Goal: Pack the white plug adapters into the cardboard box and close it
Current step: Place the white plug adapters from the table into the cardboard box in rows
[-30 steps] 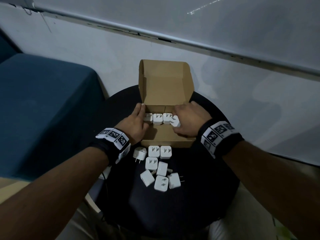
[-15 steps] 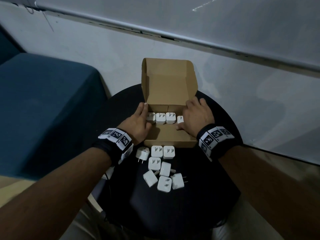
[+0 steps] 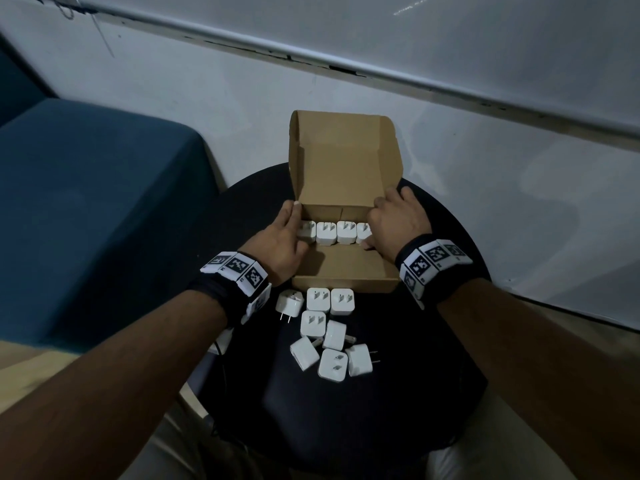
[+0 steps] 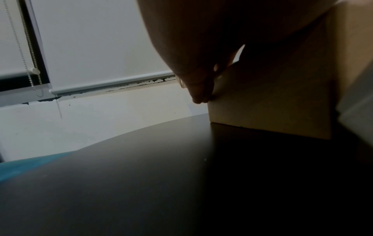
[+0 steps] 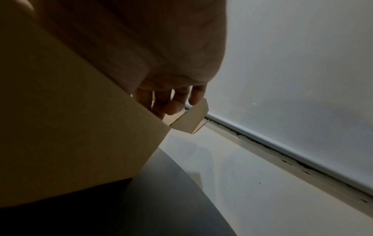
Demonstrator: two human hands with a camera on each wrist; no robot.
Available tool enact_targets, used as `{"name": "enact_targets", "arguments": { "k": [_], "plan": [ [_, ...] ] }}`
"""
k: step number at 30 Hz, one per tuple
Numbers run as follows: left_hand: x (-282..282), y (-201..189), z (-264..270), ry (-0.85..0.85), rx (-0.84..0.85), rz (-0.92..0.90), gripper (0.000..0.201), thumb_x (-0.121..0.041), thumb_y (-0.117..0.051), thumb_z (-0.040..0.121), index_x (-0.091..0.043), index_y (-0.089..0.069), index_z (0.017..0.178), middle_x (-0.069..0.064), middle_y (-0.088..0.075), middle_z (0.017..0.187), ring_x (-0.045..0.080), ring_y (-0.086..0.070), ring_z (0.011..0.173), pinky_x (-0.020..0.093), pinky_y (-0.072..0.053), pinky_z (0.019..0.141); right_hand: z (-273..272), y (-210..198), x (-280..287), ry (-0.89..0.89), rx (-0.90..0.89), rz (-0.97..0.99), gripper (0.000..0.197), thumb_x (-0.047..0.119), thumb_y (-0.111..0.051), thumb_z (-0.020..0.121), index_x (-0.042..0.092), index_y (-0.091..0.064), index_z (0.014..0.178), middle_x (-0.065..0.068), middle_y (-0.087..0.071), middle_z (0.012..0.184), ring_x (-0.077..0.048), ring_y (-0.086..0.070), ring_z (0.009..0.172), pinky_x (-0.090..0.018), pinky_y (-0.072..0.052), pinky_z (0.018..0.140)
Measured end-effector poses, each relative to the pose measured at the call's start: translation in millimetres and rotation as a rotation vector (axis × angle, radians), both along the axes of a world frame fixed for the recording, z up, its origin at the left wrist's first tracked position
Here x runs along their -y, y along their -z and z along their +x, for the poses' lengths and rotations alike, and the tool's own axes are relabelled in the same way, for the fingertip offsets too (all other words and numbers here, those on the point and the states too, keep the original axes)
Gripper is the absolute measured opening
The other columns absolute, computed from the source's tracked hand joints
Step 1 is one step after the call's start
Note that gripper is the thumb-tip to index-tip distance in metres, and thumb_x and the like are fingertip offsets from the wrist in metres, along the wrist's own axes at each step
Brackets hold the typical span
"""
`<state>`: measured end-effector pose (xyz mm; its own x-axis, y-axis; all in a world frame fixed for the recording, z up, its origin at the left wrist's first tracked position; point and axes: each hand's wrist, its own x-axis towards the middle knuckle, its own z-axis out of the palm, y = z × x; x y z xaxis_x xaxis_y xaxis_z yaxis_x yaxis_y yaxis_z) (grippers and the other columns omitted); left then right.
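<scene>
The open cardboard box [image 3: 346, 284] stands on a round black table, its lid [image 3: 346, 161] upright at the back. A row of white plug adapters [image 3: 326, 233] fills the box's back edge, prongs up. My left hand [image 3: 280, 237] lies over the left wall with straight fingers; its fingertips [image 4: 199, 94] press the outer side of the box [image 4: 272, 111]. My right hand [image 3: 394, 220] lies over the right wall, thumb inside against the rightmost adapter. Its spread fingers [image 5: 173, 105] reach past the box wall [image 5: 70, 127] to a side flap [image 5: 193, 119]. Neither hand holds an adapter.
Several loose white adapters [image 3: 325, 327] lie on the table [image 3: 346, 427] just in front of the box, some on their sides. A blue upholstered seat [image 3: 86, 202] stands at the left. A pale wall rises close behind the table.
My right hand let go of the fourth adapter, which now stands in the row, and shifted back onto the box's right wall. The left hand stayed at the left wall.
</scene>
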<state>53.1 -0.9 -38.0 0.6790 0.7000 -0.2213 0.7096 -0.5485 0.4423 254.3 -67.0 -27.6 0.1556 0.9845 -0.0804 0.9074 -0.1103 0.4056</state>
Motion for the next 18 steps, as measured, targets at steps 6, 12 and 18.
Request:
{"name": "enact_targets", "arguments": {
  "k": [6, 12, 18],
  "plan": [
    [3, 5, -3, -0.007, 0.046, 0.008, 0.064, -0.031, -0.031, 0.097, -0.018, 0.003, 0.15, 0.004, 0.008, 0.159, 0.032, -0.034, 0.137, 0.036, -0.03, 0.11, -3, -9, 5, 0.018, -0.042, 0.051, 0.047, 0.052, -0.069, 0.076, 0.011, -0.066, 0.1, -0.006, -0.065, 0.105, -0.028, -0.044, 0.111, -0.041, -0.031, 0.092],
    [3, 7, -4, -0.017, 0.071, 0.016, 0.063, -0.031, -0.03, 0.097, -0.019, 0.002, 0.15, 0.003, 0.006, 0.159, 0.031, -0.031, 0.139, 0.035, -0.027, 0.111, -28, -11, 10, -0.097, -0.329, -0.032, 0.018, 0.027, -0.059, 0.088, 0.025, -0.072, 0.1, -0.003, -0.064, 0.105, -0.026, -0.052, 0.103, -0.038, -0.039, 0.088],
    [2, 7, -2, -0.023, 0.069, 0.03, 0.063, -0.029, -0.032, 0.097, -0.016, 0.001, 0.15, 0.005, 0.005, 0.159, 0.032, -0.033, 0.137, 0.036, -0.029, 0.111, -45, -2, -3, -0.231, -0.319, -0.152, 0.023, 0.027, -0.055, 0.09, 0.027, -0.067, 0.109, -0.001, -0.066, 0.112, -0.024, -0.052, 0.108, -0.038, -0.035, 0.085]
  ]
}}
